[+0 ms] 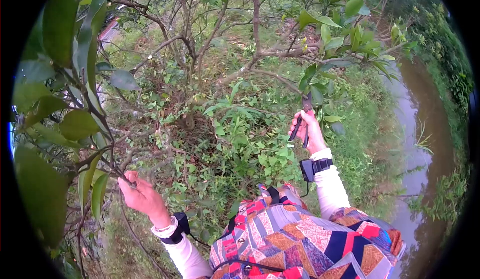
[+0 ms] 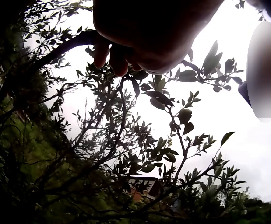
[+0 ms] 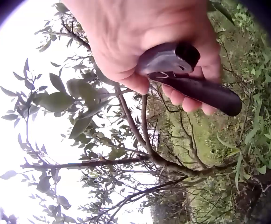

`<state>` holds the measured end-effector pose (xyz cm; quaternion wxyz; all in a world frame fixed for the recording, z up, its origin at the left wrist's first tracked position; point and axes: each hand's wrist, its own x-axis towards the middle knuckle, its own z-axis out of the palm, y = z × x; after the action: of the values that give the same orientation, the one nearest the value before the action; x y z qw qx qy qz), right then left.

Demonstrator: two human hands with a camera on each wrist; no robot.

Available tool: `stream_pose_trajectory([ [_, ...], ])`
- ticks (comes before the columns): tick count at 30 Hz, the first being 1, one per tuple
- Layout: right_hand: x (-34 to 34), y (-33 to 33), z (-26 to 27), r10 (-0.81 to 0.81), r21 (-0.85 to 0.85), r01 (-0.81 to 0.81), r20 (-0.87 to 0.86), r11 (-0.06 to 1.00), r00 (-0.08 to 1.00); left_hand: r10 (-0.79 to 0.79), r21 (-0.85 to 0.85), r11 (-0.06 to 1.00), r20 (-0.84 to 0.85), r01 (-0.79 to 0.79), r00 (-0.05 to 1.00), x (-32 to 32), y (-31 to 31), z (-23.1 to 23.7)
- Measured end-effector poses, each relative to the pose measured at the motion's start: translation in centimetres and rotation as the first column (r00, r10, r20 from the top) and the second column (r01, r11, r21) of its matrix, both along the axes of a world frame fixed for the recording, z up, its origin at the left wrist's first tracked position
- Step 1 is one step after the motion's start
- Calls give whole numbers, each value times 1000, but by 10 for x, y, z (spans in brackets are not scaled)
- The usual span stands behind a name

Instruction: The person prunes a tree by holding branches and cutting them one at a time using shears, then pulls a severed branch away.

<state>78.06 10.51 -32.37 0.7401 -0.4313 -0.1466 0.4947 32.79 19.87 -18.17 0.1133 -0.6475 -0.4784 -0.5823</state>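
My right hand (image 1: 314,133) grips a pair of pruning shears (image 1: 306,102), blades pointing up among leaves at the end of a branch (image 1: 280,77). Their two dark handles (image 3: 203,93) stand apart below the palm in the right wrist view, where the blades are hidden behind the hand. Over at the left, my left hand (image 1: 142,196) holds a thin leafy branch (image 1: 111,154), its fingers curled round the wood. From below, the left wrist view has that hand (image 2: 149,32) dark against the sky, with a branch (image 2: 74,43) running into the fingers.
Large leaves (image 1: 40,194) hang close at the left. Bare, forking limbs (image 1: 190,49) spread across the back, and leafy undergrowth (image 1: 240,139) covers the ground. A water channel (image 1: 407,144) runs down the right side. Cables trail from both wrist cameras.
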Motion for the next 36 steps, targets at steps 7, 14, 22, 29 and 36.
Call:
stream_pose_trajectory([
  [7,-5,10,-7,-129,-11,130,96,991,987,12,-57,998,33,-11,999,8,-12,11],
  [14,-7,14,-15,-155,38,154,34,987,987,10,9,1000,14,-11,1000,7,-6,9],
  [22,-11,-12,-34,552,660,-165,-436,733,711,15,-45,999,4,-15,1000,9,-3,9],
  [29,-18,23,-42,528,754,-20,-441,657,726,12,10,1000,-51,-11,999,2,-5,6],
  [36,-10,48,-57,-162,175,181,-121,968,979,7,1,1000,-51,-7,999,3,-4,4],
])
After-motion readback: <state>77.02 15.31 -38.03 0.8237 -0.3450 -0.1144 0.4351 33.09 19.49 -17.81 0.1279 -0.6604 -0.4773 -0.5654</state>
